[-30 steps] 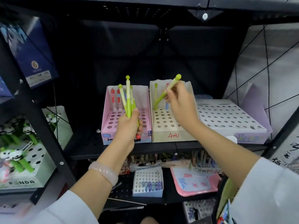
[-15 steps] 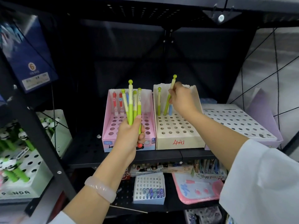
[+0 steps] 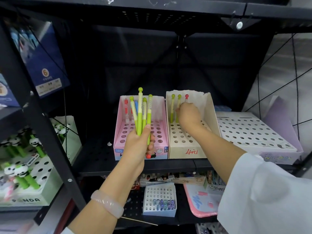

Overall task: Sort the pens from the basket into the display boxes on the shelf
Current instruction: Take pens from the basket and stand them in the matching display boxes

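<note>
The green pen that the right hand (image 3: 188,114) was lowering half a second ago now stands in the back row of the cream box (image 3: 189,132), beside another green pen and a red-topped one. The hand sits low against those pens, fingers curled near the red-topped one (whether it pinches it I cannot tell). The left hand (image 3: 138,146) grips a bunch of green pens (image 3: 141,115) standing straight up, in front of the pink box (image 3: 140,130). The bunch is just left of the right hand, so the next pick is probably a short reach across.
</note>
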The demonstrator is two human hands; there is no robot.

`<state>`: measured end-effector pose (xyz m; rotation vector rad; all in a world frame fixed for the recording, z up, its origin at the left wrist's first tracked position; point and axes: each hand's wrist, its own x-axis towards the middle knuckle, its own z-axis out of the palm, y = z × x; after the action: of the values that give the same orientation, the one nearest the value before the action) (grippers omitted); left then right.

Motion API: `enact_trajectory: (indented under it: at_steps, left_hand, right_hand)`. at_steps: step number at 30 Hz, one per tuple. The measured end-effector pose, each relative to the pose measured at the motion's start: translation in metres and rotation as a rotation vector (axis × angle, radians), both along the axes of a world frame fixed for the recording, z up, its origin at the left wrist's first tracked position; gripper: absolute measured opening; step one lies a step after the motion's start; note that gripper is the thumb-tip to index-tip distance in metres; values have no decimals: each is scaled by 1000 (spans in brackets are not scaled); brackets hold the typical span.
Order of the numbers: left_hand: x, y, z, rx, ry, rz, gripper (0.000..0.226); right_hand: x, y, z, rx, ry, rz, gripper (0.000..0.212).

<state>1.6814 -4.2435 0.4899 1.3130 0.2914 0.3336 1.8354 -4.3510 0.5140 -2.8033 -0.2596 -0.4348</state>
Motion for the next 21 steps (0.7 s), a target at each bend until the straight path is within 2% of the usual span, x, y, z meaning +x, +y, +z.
enact_trajectory:
  at_steps: [3,5,6,8,10,12,14,17,19,21]
  left_hand:
    - [-2,2,0,7,-15,11,24]
    - [-2,2,0,15,-24,2,25]
    - [-2,1,1,21,-27,-6,24]
    - [-1,-4,2,43,-29,-17,24]
    - [1,-11,3,60,-36,-23,23]
    - [2,-18,4,52,-47,-25,20]
    - [2,-21,3,39,-43,-25,20]
    - [1,-18,1,25,-20,-17,21]
    - [1,-13,0,14,-12,-12,21]
    - [2,-10,0,6,-18,-26,19]
  right_hand:
    - [-2,-7,2,6,-6,-10,16]
    - [-10,-11,7,207,-2,69,31]
    - [-17,-11,10,386,45,171,36]
    - [-40,-7,17,721,266,408,32]
    - [-58,-2,16,826,490,567,27]
    - [-65,0,13,834,544,631,27]
    - [-63,-3,17,901,478,614,26]
    - [-48,-15,30,1004,232,449,25]
    - [-35,-27,34,973,38,340,19]
    - [-27,-34,29,830,-84,290,18]
